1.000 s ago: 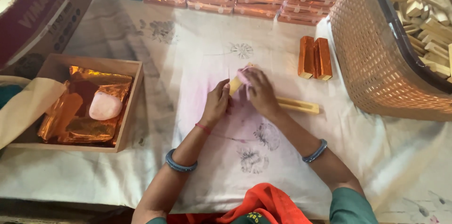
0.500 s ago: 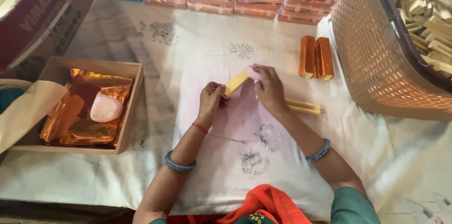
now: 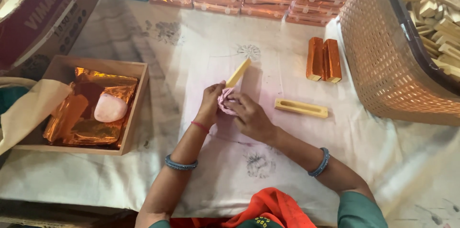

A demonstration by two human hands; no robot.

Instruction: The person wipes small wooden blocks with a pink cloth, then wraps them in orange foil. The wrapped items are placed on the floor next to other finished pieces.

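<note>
Left hand [image 3: 211,106] pinches pale wooden stick [image 3: 238,73] at lower end, tilted above cloth [image 3: 201,51]; right hand [image 3: 249,118] bunches pink wad [image 3: 225,101] against it. We judge stick light, stiff; grip low.

The left hand [image 3: 211,106] had a thin red thread at its wrist and a blue-grey bangle further up. The right hand [image 3: 251,119] wore a similar bangle, with a green sleeve above.
</note>
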